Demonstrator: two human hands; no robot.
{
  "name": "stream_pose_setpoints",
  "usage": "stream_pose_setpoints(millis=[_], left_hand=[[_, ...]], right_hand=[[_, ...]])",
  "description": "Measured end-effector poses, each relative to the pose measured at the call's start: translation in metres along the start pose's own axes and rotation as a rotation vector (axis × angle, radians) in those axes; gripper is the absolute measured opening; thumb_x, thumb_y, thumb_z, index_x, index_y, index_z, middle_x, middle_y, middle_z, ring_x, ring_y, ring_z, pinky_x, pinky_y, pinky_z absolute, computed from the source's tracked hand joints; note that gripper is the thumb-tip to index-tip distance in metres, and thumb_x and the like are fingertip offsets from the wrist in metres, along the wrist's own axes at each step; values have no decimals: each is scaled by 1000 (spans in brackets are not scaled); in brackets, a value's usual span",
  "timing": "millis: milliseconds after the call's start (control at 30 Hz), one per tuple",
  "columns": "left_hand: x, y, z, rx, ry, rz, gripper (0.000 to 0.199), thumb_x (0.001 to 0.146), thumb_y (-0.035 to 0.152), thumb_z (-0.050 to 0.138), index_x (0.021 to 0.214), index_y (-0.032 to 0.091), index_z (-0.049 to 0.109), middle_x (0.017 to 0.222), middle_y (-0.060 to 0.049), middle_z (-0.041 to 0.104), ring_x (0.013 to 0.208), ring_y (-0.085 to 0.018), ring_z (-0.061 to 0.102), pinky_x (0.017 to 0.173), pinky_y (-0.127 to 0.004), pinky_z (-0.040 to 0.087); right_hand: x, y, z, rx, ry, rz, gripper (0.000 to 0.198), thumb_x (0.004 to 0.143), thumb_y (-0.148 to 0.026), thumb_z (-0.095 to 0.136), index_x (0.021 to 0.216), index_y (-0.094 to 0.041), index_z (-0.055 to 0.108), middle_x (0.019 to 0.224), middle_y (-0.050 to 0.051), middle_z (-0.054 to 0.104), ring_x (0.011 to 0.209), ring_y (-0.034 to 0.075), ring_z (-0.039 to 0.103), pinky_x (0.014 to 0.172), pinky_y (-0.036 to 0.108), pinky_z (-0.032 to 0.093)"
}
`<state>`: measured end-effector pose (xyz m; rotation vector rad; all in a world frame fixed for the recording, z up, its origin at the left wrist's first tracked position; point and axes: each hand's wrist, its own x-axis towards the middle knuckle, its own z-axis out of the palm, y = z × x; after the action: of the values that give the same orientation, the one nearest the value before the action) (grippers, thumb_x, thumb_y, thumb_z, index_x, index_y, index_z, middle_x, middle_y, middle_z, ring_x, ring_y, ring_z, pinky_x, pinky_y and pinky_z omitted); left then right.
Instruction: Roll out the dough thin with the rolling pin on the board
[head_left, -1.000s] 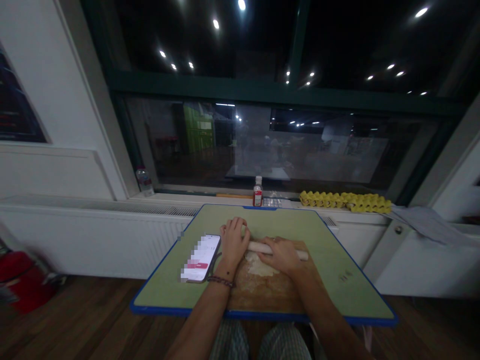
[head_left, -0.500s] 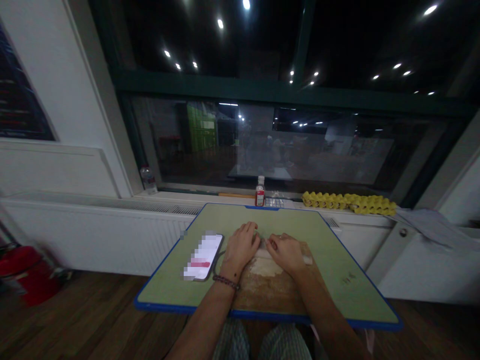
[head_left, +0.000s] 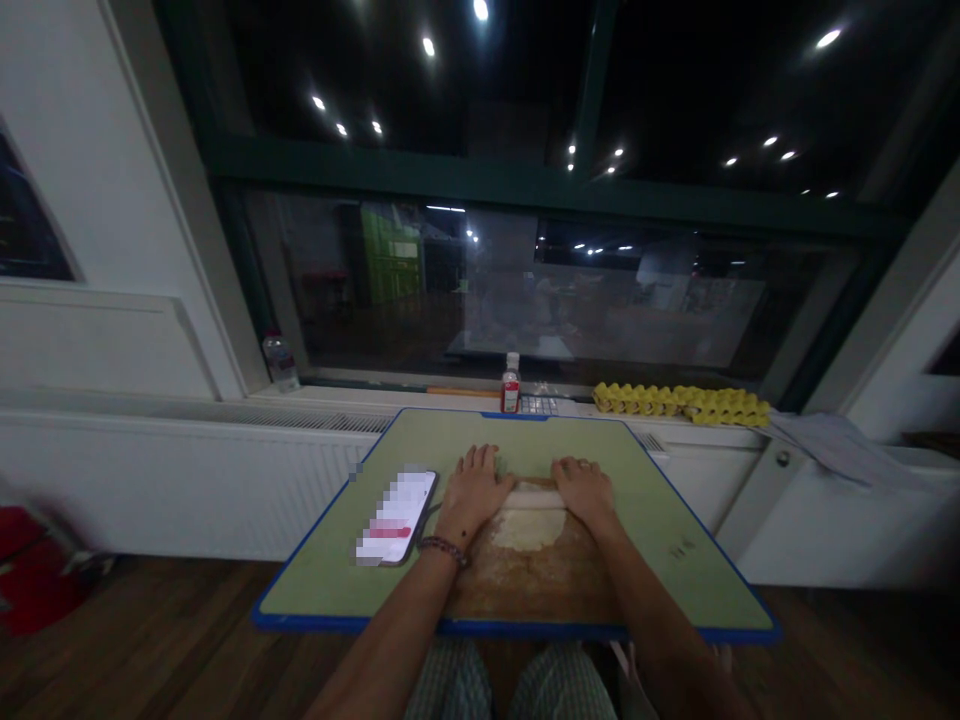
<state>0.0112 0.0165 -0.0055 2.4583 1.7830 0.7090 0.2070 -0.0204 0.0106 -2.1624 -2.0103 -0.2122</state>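
Observation:
A flattened sheet of pale dough (head_left: 529, 532) lies on a floured wooden board (head_left: 529, 597). Across its far edge runs a whitish rolling pin (head_left: 534, 499). My left hand (head_left: 475, 492) rests palm down on the left end of the pin, its fingers stretched forward and slightly apart. On the pin's right end lies my right hand (head_left: 588, 490), also palm down, with fingers extended. Both hands hide the ends of the pin. A beaded bracelet (head_left: 444, 547) circles my left wrist.
The board is on a green folding table (head_left: 330, 560) with a blue rim. A lit phone (head_left: 397, 518) lies left of my left hand. On the sill behind stand a small bottle with a red label (head_left: 511, 388), a clear bottle (head_left: 280, 362) and yellow egg trays (head_left: 679, 402).
My hands have moved apart toward the pin's two ends, and their curled fingers have straightened. More of the pin's middle and the dough shows. The view has shifted slightly.

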Motion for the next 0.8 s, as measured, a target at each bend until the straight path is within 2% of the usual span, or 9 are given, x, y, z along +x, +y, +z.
stream_pose_setpoints(millis=[100, 200, 267, 367, 433, 500, 567, 667, 800], left_hand=[[11, 1, 0, 8, -39, -52, 56, 89, 40, 48, 138, 14, 46, 147, -18, 48, 142, -34, 33, 114, -50, 27], [13, 4, -2, 38, -133, -69, 56, 89, 42, 47, 140, 18, 47, 151, -16, 44, 145, -34, 28, 114, -54, 24], [6, 5, -3, 67, -174, 4, 52, 92, 43, 44, 139, 20, 49, 153, -14, 42, 146, -32, 27, 115, -55, 21], [-14, 4, -4, 74, -136, 127, 50, 97, 46, 37, 138, 21, 53, 152, -14, 43, 146, -31, 28, 116, -56, 20], [-31, 1, -6, 38, -92, 183, 49, 97, 44, 41, 140, 23, 51, 154, -12, 41, 146, -31, 27, 116, -56, 20], [-45, -1, -10, -18, -77, 274, 57, 94, 48, 48, 146, 25, 44, 157, -10, 37, 146, -29, 28, 117, -50, 24], [-53, -1, -14, -46, -84, 304, 60, 95, 53, 46, 147, 25, 42, 157, -9, 36, 145, -27, 30, 117, -46, 26], [-50, 2, -17, -22, -78, 252, 60, 97, 56, 39, 147, 23, 42, 157, -11, 37, 145, -27, 31, 117, -47, 25], [-23, 3, -9, 43, -35, 116, 63, 95, 60, 39, 146, 23, 43, 157, -12, 36, 144, -31, 32, 114, -50, 26]], right_hand=[[9, 0, 2, -26, -48, -44, 35, 99, -30, 40, 128, -28, 59, 125, 10, 65, 115, 21, 58, 94, 39, 43], [8, -3, 1, -42, -61, -93, 38, 98, -25, 38, 130, -30, 58, 133, 8, 61, 120, 22, 56, 97, 42, 42], [-2, -4, 1, -49, -42, -104, 40, 99, -25, 36, 133, -29, 56, 138, 8, 58, 126, 24, 52, 103, 46, 37], [-24, -3, 7, -52, 3, -78, 43, 102, -33, 30, 134, -24, 57, 137, 11, 59, 132, 27, 47, 112, 54, 23], [-39, 1, 14, -6, 62, -86, 43, 102, -35, 30, 131, -24, 59, 137, 11, 58, 132, 27, 47, 113, 53, 24], [-50, 5, 20, 8, 100, -124, 41, 100, -32, 33, 132, -26, 59, 141, 10, 55, 134, 27, 44, 113, 52, 26], [-55, 7, 22, 7, 99, -166, 40, 99, -30, 36, 133, -29, 58, 144, 8, 52, 135, 26, 43, 112, 51, 28], [-49, 5, 14, 17, 44, -141, 42, 101, -32, 32, 133, -27, 57, 144, 9, 53, 133, 26, 46, 111, 51, 29], [-19, -5, 2, -2, -39, -67, 44, 102, -35, 29, 134, -25, 57, 142, 10, 54, 134, 26, 45, 112, 56, 22]])
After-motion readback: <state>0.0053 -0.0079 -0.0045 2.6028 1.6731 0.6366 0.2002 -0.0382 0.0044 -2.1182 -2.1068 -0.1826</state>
